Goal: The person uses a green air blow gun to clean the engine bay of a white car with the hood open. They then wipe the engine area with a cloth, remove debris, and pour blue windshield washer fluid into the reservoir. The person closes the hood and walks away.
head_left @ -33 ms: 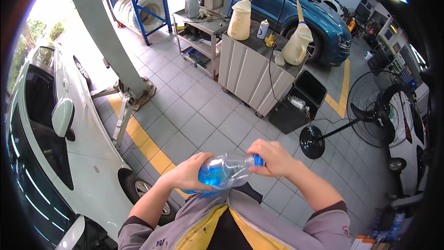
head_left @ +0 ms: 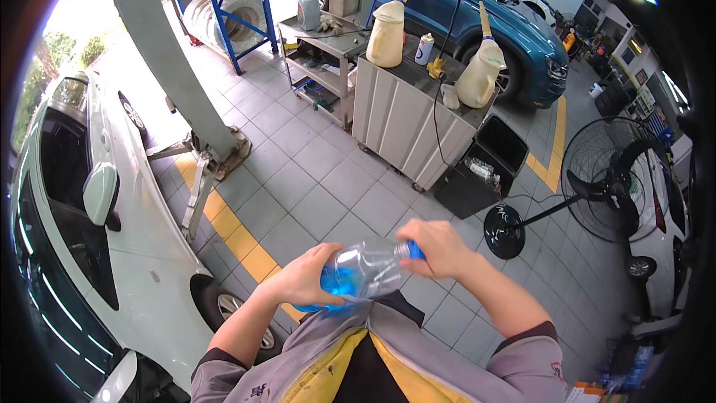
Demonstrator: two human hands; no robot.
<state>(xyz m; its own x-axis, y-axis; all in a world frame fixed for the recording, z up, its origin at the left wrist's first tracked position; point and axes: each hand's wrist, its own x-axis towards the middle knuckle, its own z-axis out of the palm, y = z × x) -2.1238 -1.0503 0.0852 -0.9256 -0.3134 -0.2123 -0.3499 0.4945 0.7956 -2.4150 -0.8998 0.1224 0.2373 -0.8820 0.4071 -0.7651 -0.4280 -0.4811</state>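
In front of my chest I hold a clear plastic bottle [head_left: 367, 267] with bright blue liquid in its lower part. It lies tilted, base to the left and neck to the right. My left hand [head_left: 304, 280] is closed round the body near the base. The fingers of my right hand [head_left: 432, 248] are wrapped round the blue cap [head_left: 415, 251] at the neck, hiding much of it. Whether the cap is loose on the neck I cannot tell.
A white car [head_left: 134, 246] stands close on my left beside a grey lift post [head_left: 168, 52]. Ahead is a grey cabinet [head_left: 410, 116] bearing two cream jugs [head_left: 386, 37]. A black bin [head_left: 466, 186] and a floor fan [head_left: 503, 230] stand to the right.
My right hand has shifted very slightly upward and turned a little at the cap. The bottle and my left hand stay almost where they were.
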